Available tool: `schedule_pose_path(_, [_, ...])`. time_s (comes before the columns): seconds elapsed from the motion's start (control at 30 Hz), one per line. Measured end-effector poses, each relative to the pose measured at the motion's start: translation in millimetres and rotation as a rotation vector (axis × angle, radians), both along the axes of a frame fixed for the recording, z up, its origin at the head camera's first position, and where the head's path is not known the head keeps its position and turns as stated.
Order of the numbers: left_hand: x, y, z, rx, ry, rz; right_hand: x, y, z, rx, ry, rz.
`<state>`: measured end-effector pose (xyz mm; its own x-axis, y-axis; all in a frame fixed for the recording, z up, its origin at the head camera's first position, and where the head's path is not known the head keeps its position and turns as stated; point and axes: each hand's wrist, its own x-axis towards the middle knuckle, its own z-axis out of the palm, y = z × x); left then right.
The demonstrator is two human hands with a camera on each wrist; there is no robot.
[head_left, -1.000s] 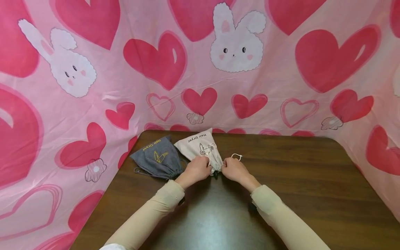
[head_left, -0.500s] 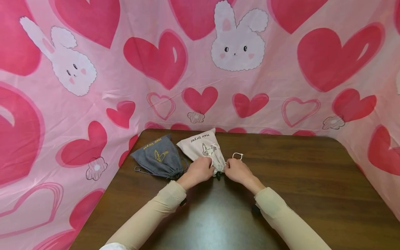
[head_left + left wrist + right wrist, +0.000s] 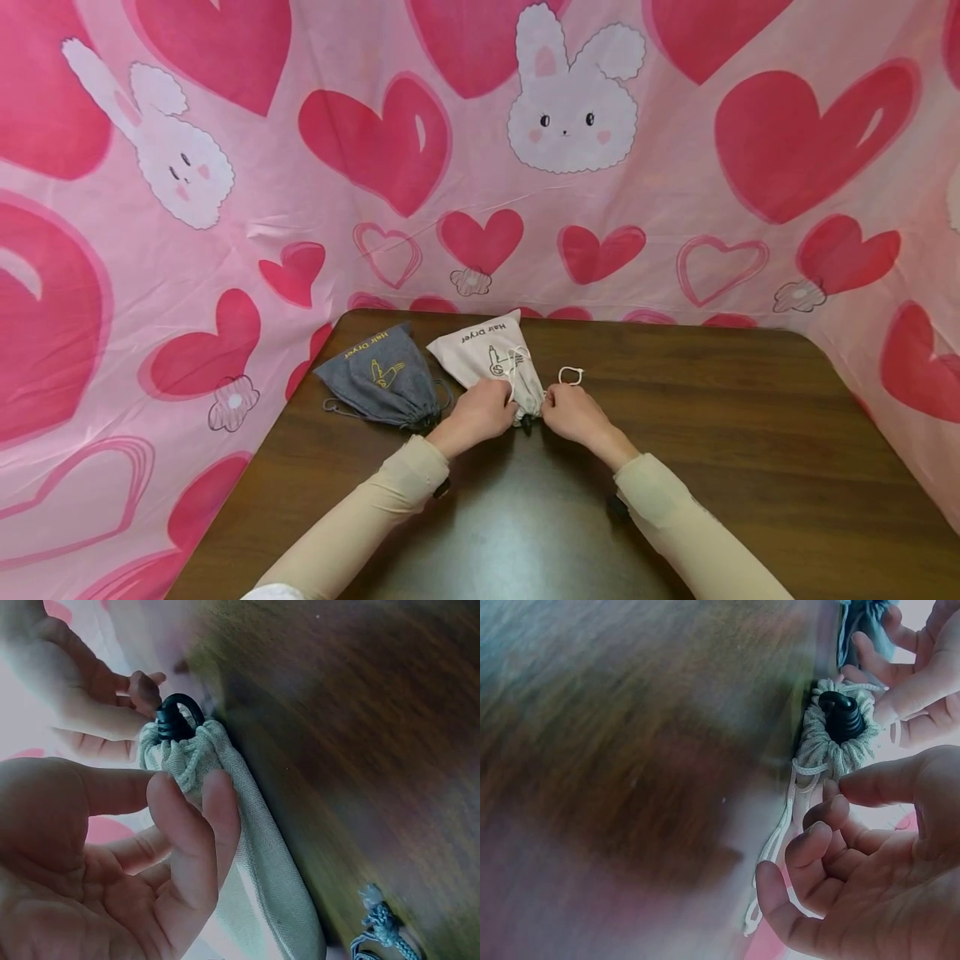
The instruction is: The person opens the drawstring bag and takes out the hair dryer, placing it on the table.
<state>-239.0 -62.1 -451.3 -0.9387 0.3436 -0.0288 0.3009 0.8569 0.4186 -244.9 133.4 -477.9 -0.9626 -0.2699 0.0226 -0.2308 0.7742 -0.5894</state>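
A white drawstring bag (image 3: 463, 353) printed "Hair Dryer" lies on the table with its gathered mouth toward me. From that mouth pokes a black ribbed cord end (image 3: 845, 720) with a bent black cord. My left hand (image 3: 482, 410) pinches the white drawstring at the left side of the mouth. On the opposite side, my right hand (image 3: 576, 412) pinches the drawstring between thumb and fingers, and a loop of drawstring (image 3: 777, 841) hangs beyond it. The other fingers of both hands are bent. What exactly lies between the fingertips is partly hidden.
A grey drawstring bag (image 3: 367, 383) with yellow "Hair Dryer" print lies left of the white one, its cords loose beside it. The dark wooden table (image 3: 712, 400) stretches to the right. Pink heart-patterned cloth (image 3: 660, 167) hangs behind and at the sides.
The white bag and both hands have shifted slightly to the right. The hands keep their hold at the bag's mouth, and the grey bag stays where it was.
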Motion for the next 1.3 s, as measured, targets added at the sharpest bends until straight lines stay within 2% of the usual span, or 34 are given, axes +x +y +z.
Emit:
schedule_pose_path(0.1, [0.8, -2.6, 1.3, 0.012, 0.004, -0.007, -5.3, 2.1, -6.1, -0.015, 0.005, 0.009])
schedule_pose_path(0.17, [0.9, -5.3, 1.7, 0.036, 0.011, -0.019, -16.8, 6.0, -23.9, -0.009, 0.019, 0.013])
schedule_pose_path(0.2, [0.4, -7.1, 1.1, 0.054, 0.014, -0.024, -20.0, 5.8, -27.1, -0.004, 0.0, 0.0])
schedule_pose_path(0.23, [-6.6, -11.2, -11.1, 0.071, 0.045, -0.034, -26.1, 7.8, -36.6, 0.003, 0.005, -0.002])
schedule_pose_path(0.3, [-9.3, -15.4, -14.3, 0.108, 0.055, -0.037, -38.7, 11.1, -55.8, 0.015, 0.018, -0.008])
schedule_pose_path(0.33, [-14.6, -18.3, -23.3, 0.117, 0.074, -0.033, -44.2, 12.8, -64.2, 0.021, 0.023, -0.007])
schedule_pose_path(0.37, [-20.1, -20.9, -33.5, 0.126, 0.094, -0.029, -46.4, 13.4, -66.9, 0.017, 0.02, -0.011])
schedule_pose_path(0.4, [-23.5, -22.5, -38.1, 0.134, 0.094, -0.016, -48.4, 13.6, -70.3, 0.017, 0.03, -0.013])
schedule_pose_path(0.43, [-28.2, -24.3, -44.6, 0.125, 0.102, 0.001, -50.1, 13.8, -72.9, 0.019, 0.037, -0.014])
schedule_pose_path(0.47, [-25.5, -23.4, -37.8, 0.123, 0.073, 0.023, -50.8, 13.7, -74.2, 0.018, 0.041, -0.013])
schedule_pose_path(0.53, [-33.8, -25.6, -50.5, 0.106, 0.081, 0.059, -48.7, 12.9, -71.9, 0.022, 0.044, -0.013])
schedule_pose_path(0.67, [-32.5, -27.6, -46.8, 0.08, 0.057, 0.104, -41.9, 11.2, -63.8, 0.02, 0.03, -0.01])
schedule_pose_path(0.73, [-32.7, -30.2, -51.1, 0.049, 0.081, 0.107, -41.0, 11.2, -63.1, 0.02, 0.022, -0.007])
schedule_pose_path(0.83, [-19.3, -30.0, -27.9, 0.017, 0.023, 0.127, -42.3, 11.4, -65.2, 0.019, 0.016, -0.013])
schedule_pose_path(0.9, [-14.0, -31.5, -20.0, -0.031, 0.014, 0.146, -45.8, 11.6, -70.2, 0.021, 0.021, -0.019])
schedule_pose_path(0.97, [-7.0, -31.9, -5.5, -0.077, -0.019, 0.17, -48.7, 12.1, -73.9, 0.019, 0.02, -0.02])
schedule_pose_path(1.07, [-5.3, -35.7, -0.6, -0.156, -0.019, 0.183, -50.8, 13.2, -77.2, 0.01, 0.02, -0.003])
schedule_pose_path(1.3, [-6.2, -46.1, 4.1, -0.255, -0.042, 0.181, -50.0, 13.5, -78.2, 0.0, 0.016, 0.009])
